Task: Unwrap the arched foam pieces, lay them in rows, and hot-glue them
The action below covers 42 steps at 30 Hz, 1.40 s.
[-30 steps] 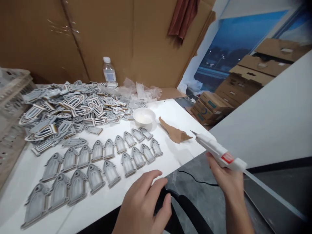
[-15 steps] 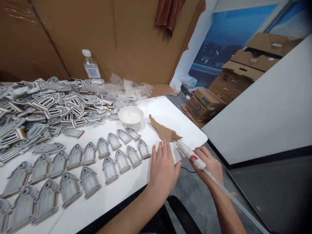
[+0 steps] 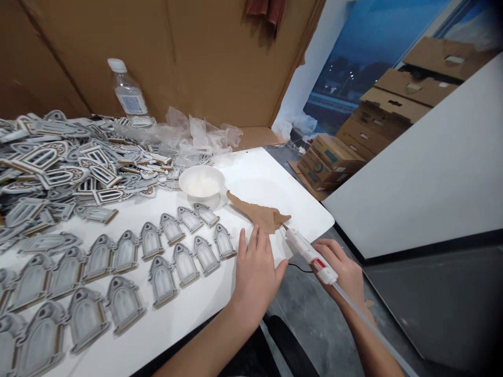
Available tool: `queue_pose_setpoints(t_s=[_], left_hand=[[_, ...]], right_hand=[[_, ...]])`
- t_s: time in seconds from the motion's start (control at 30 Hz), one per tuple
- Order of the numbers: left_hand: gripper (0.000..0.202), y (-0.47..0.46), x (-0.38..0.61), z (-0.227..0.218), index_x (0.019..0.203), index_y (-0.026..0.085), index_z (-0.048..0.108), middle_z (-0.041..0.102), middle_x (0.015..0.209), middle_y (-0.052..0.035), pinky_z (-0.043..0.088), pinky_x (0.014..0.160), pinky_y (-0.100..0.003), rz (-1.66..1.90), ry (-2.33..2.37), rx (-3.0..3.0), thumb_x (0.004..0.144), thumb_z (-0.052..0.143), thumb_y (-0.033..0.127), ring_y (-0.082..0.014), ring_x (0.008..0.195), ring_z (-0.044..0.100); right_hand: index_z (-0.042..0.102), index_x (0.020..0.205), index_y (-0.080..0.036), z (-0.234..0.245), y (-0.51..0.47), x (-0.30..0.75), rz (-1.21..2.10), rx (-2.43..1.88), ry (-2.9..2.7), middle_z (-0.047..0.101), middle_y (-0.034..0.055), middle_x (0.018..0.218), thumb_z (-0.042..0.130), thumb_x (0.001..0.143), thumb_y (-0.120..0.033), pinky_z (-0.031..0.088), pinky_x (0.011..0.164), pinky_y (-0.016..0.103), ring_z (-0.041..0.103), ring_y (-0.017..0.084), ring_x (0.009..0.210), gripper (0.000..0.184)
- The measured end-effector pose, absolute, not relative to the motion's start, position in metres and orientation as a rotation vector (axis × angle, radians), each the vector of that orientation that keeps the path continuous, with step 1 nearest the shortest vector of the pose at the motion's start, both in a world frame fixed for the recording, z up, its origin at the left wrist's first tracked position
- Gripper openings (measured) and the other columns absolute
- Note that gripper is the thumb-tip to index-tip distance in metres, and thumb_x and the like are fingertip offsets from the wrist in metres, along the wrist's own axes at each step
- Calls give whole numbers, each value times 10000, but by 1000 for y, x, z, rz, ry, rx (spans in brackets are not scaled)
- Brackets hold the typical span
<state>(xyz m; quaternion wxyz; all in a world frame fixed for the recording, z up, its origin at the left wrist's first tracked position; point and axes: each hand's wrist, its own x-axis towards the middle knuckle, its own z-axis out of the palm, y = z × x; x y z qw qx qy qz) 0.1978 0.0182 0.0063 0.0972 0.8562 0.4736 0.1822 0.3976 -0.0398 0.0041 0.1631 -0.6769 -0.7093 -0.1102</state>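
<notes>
Glue gun (image 3: 310, 254) has come down to the table (image 3: 271, 180) edge beside the brown scrap (image 3: 257, 212); our right hand (image 3: 342, 268) keeps its grip clamped on it. Our left hand (image 3: 257, 267), grip apart, now lies flat alongside.

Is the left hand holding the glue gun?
No, the glue gun is in the right hand, while the left hand lies flat and open on the white table.

Left hand (image 3: 257, 267) and glue gun (image 3: 310, 255) reached the brown scrap (image 3: 259, 212).
</notes>
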Motion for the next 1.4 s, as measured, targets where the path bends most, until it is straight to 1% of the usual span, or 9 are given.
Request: queue_pose_setpoints(t_s=[0.17,0.37,0.5,0.6,0.73,0.83,0.97,1.13,1.4], left_hand=[[564,17,193,7,1348,32,466,484,1426,-194,274,1153,-497,522,1358,2557,940,433,420,-295,1344,427],[554,18,190,5,1336,35,479,498,1415,-189,263,1157,-497,522,1337,2575,944,410,422,-293,1338,436],[562,18,189,1,1355,31,456,471,1440,-183,262,1158,-499,533,1329,2585,946,404,412,-290,1346,425],[568,18,189,-1,1358,17,448,467,1442,-186,267,1155,-506,541,1324,2592,944,414,404,-292,1348,421],[575,18,190,-2,1363,12,442,464,1443,-188,270,1154,-509,553,1325,2595,938,430,399,-297,1349,420],[573,18,190,-2,1358,11,449,468,1439,-190,276,1151,-510,561,1324,2598,933,443,395,-298,1342,430],[575,17,190,-4,1353,12,455,473,1435,-191,280,1149,-505,574,1320,2602,932,450,403,-297,1339,434],[567,18,188,-4,1350,10,454,477,1431,-193,281,1147,-502,597,1308,2607,933,450,393,-299,1335,440],[533,19,183,-3,1326,35,485,508,1409,-177,283,1144,-491,628,1251,2600,934,442,393,-290,1316,466]], right_hand=[[603,965,-193,3,-42,398,-299,-1911,-2041,617,44,997,482,933,-268,363,561,248,608,141,679,146],[598,903,-190,6,-37,399,-431,-1956,-2227,622,34,1018,489,882,-180,306,507,260,531,106,552,111],[592,853,-187,14,-32,401,-618,-1900,-2390,630,37,1011,496,850,-115,279,500,267,501,110,545,120],[587,856,-188,21,-30,401,-609,-1894,-2469,627,32,1003,492,825,-77,264,492,266,487,103,525,149],[574,851,-197,29,-28,397,-245,-2038,-2395,599,28,995,492,828,-130,225,453,254,494,90,515,108],[577,802,-208,30,-26,393,245,-2078,-2096,598,30,989,505,828,-201,306,506,238,546,113,609,76],[540,715,-214,28,-21,391,763,-2085,-1513,590,9,770,577,765,-293,372,566,252,521,142,620,101],[546,777,-211,31,-18,394,1009,-2130,-1256,477,-56,463,567,793,-367,303,464,235,414,118,454,158],[540,745,-193,25,-25,393,1288,-1959,-925,458,-57,412,587,798,-367,272,432,225,376,87,393,188]])
